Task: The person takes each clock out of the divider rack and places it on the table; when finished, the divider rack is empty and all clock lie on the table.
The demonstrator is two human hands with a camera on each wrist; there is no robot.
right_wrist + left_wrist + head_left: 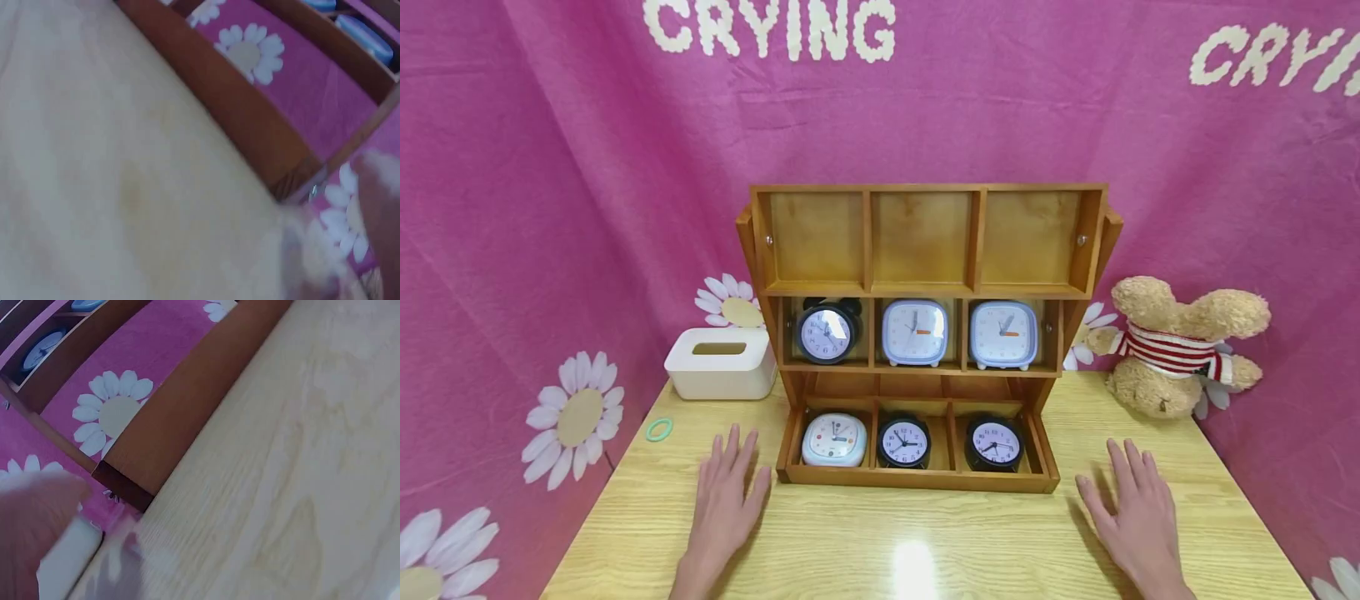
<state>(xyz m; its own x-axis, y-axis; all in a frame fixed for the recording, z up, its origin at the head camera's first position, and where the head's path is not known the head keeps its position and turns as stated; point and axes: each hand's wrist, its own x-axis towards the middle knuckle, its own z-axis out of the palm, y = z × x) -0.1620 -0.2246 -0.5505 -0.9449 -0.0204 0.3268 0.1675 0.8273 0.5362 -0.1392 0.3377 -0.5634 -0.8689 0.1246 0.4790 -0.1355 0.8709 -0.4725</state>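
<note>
A three-tier brown wooden shelf (925,480) stands between my hands, each tier split into three compartments. In its middle tier are a black twin-bell alarm clock (825,334) on the left and two pale blue square clocks, one central (914,332) and one right (1003,333). The bottom tier has a light blue rounded clock (834,440), then two black round clocks, one central (904,442) and one right (995,443). My left hand (726,496) rests on the table left of the shelf, fingers extended. To the shelf's right, my right hand (1133,517) lies likewise, holding nothing.
On the wood-grain table (850,542), a white tissue box (718,379) stands back left, with a green ring (658,429) in front of it. A plush toy (1172,350) in a striped top sits back right. Pink flowered cloth (587,167) hangs behind.
</note>
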